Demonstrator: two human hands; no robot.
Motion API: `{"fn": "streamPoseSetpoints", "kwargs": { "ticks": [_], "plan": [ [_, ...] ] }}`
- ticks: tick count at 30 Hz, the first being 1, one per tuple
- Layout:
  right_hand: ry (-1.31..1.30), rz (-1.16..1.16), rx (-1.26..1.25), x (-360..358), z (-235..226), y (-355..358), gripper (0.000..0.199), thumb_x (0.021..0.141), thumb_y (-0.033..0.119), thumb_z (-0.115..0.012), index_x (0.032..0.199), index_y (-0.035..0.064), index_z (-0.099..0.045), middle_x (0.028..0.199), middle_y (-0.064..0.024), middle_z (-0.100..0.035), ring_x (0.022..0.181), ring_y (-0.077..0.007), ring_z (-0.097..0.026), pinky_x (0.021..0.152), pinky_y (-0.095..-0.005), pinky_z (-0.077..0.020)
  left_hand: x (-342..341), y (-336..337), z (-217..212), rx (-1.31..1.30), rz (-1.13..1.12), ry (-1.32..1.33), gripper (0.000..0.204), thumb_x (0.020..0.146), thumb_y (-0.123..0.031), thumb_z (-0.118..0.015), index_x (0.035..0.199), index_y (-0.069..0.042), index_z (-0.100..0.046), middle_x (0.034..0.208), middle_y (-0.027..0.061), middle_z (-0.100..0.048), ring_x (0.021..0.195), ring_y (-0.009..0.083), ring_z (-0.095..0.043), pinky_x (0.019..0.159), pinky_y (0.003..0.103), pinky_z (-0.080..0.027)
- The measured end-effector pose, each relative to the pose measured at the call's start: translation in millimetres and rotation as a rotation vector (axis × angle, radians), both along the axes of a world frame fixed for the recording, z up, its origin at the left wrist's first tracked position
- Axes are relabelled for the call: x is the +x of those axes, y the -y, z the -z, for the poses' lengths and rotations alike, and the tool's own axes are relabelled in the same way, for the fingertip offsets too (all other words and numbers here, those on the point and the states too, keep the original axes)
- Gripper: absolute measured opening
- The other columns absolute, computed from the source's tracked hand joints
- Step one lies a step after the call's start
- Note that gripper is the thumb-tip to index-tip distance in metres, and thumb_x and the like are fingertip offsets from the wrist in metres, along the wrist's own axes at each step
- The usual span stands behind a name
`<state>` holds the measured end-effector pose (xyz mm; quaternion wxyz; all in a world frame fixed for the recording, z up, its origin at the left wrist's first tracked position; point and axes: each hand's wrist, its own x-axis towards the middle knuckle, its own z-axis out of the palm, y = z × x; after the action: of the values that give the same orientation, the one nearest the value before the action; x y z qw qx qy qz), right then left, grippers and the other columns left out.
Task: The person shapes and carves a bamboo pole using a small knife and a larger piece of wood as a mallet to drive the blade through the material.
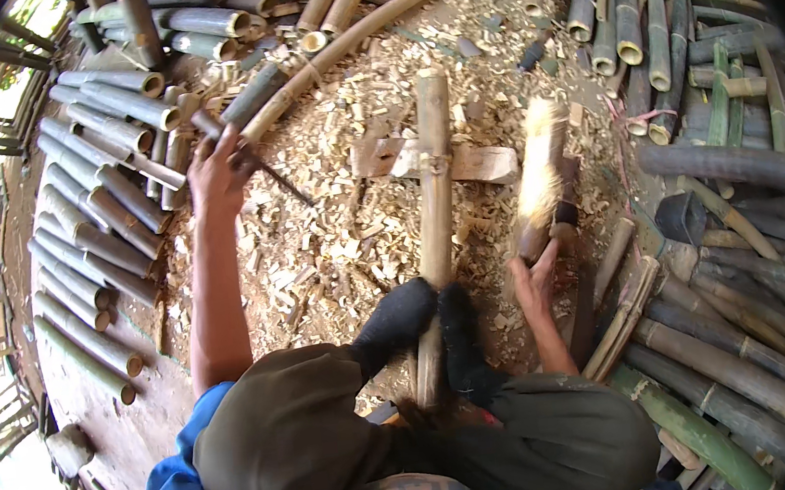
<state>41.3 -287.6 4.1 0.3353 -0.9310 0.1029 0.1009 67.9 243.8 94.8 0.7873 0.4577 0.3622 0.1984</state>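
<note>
Wood chips cover the ground; left hand (215,173) grips a dark-bladed knife (257,159), right hand (537,277) grips a pale, frayed bamboo piece (542,175).

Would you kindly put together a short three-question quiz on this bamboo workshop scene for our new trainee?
1. True or false: the bamboo pole lies across a wooden block.
2. What pins the pole's near end? A) a clamp B) the person's dark-socked feet C) a rope
3. Fill in: the left hand grips a dark ___ tool.

Key
1. True.
2. B; the feet press on either side of the pole.
3. Bladed; it is raised over the wood chips, while the right hand holds a frayed, blurred mallet.
</note>
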Motion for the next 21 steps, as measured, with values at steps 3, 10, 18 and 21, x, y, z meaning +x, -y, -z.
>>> {"fn": "streamPoseSetpoints", "kwargs": {
  "ticks": [3, 10, 18, 21],
  "plan": [
    [0.038, -0.091, -0.066, -20.0, -5.8, -34.7, 0.089, 0.084, 0.031, -0.074, 0.148, -0.0085, -0.026, 0.140, -0.0341, -0.040, 0.129, -0.0500, -0.042, 0.108, -0.0562, -0.0360, 23.9, 16.7, 0.2, -0.173, 0.014, -0.010, 0.036, 0.091, -0.015, -0.079, 0.119, -0.004, -0.059, 0.095, 0.0079, -0.066, 0.080, 0.0236, -0.069, 0.070, 0.043, -0.062],
    [0.169, -0.154, -0.198, -18.5, -7.4, -44.9, 0.091, 0.076, 0.031, -0.087, 0.142, -0.0053, -0.035, 0.130, -0.0297, -0.049, 0.122, -0.0471, -0.048, 0.104, -0.0554, -0.0390, 32.2, 65.3, 0.0, -0.177, 0.061, 0.030, 0.024, 0.092, -0.013, -0.078, 0.109, -0.009, -0.062, 0.094, 0.0051, -0.066, 0.079, 0.0238, -0.069, 0.070, 0.050, -0.061],
    [0.031, -0.051, 0.223, 6.7, -42.6, -30.0, 0.094, 0.076, 0.019, -0.080, 0.150, -0.0060, -0.029, 0.133, -0.0289, -0.052, 0.116, -0.0397, -0.057, 0.103, -0.0478, -0.0454, 70.3, 67.4, -19.8, 0.021, 0.154, 0.084, 0.021, 0.098, -0.010, -0.066, 0.115, 0.000, -0.058, 0.094, 0.0092, -0.064, 0.084, 0.0201, -0.067, 0.069, 0.043, -0.065],
    [0.026, 0.078, 0.430, 29.3, -65.5, -34.4, 0.094, 0.076, 0.026, -0.078, 0.152, -0.0058, -0.032, 0.132, -0.0266, -0.053, 0.114, -0.0343, -0.058, 0.099, -0.0452, -0.0474, 117.7, 100.0, -52.9, 0.121, 0.327, 0.175, 0.027, 0.098, -0.011, -0.065, 0.119, 0.001, -0.055, 0.096, 0.0107, -0.067, 0.086, 0.0203, -0.069, 0.069, 0.038, -0.062]
  ]
}}
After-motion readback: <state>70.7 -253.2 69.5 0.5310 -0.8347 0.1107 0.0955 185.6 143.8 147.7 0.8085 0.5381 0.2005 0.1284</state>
